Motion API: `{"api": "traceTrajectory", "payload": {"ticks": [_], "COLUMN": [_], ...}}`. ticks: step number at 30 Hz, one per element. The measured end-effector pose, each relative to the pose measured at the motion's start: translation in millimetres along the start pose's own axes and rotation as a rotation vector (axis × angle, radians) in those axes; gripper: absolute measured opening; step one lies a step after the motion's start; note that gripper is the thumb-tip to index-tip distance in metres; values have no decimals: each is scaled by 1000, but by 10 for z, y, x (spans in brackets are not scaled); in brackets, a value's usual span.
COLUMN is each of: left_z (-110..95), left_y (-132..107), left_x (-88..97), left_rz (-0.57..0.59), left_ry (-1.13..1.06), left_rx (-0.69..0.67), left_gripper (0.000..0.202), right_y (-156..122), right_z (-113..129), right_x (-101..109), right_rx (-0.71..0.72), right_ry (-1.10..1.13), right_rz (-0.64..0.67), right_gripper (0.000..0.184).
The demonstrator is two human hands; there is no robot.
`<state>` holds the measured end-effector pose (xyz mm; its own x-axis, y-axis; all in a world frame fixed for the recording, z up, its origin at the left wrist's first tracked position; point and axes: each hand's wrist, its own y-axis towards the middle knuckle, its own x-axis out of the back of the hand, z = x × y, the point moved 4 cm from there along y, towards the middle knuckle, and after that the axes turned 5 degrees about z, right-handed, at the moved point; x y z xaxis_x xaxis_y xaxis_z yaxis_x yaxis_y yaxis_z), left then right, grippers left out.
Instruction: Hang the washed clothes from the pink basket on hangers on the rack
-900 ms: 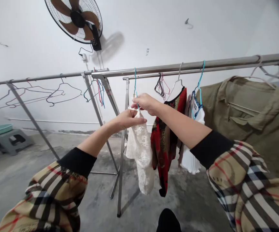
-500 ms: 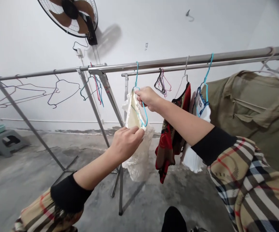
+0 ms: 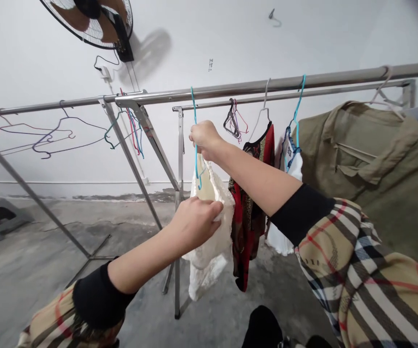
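Lower now than a moment ago, my left hand (image 3: 194,224) has its fingers (image 3: 214,210) pinching the white lace garment (image 3: 212,246) to tug it straight, while my right hand (image 3: 203,139) is curled shut around the blue hanger (image 3: 195,162), steadying it where it hooks on the steel rail (image 3: 266,87), just beside a red top (image 3: 247,217)

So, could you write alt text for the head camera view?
The right hand grips a turquoise wire hanger on a steel clothes rail, while the left hand pinches the white lace garment hanging from it.
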<state>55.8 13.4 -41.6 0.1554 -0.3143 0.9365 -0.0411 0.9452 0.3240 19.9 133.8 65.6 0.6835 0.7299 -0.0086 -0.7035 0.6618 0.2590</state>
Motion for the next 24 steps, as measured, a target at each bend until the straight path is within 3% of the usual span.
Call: {"api": "traceTrajectory", "payload": {"ticks": [2, 5, 9, 11, 13, 16, 17, 19, 22, 24], "left_z": [115, 361, 492, 406, 255, -47, -162, -390, -664, -724], "left_y": [99, 232, 329, 328, 296, 216, 192, 159, 179, 287], "left_x": [-132, -294, -561, -652, -642, -495, -434, -329, -212, -118], "left_rz": [106, 140, 146, 152, 119, 95, 112, 192, 334, 254], "left_ry": [29, -61, -336, -580, -851, -1158, -1215, -1264, -1195, -1208], "left_rx": [95, 245, 262, 207, 162, 120, 98, 24, -212, -354], "left_gripper": [5, 19, 19, 18, 17, 12, 10, 9, 17, 25], "right_y": [-57, -120, -271, -462, -744, -1248, -1418, -1716, -2047, -2233], "right_z": [67, 149, 33, -175, -501, -1121, -1302, -1617, -1912, -1946], "right_x": [38, 132, 379, 509, 609, 758, 797, 890, 1102, 1281], "right_rx": [-24, -27, 45, 123, 155, 65, 69, 44, -53, -99], "right_ry": [54, 131, 127, 39, -54, -80, -34, 66, 147, 177], "right_rz": [59, 174, 152, 188, 330, 552, 634, 714, 599, 511], "right_gripper": [25, 22, 28, 32, 45, 88, 94, 84, 61, 58]}}
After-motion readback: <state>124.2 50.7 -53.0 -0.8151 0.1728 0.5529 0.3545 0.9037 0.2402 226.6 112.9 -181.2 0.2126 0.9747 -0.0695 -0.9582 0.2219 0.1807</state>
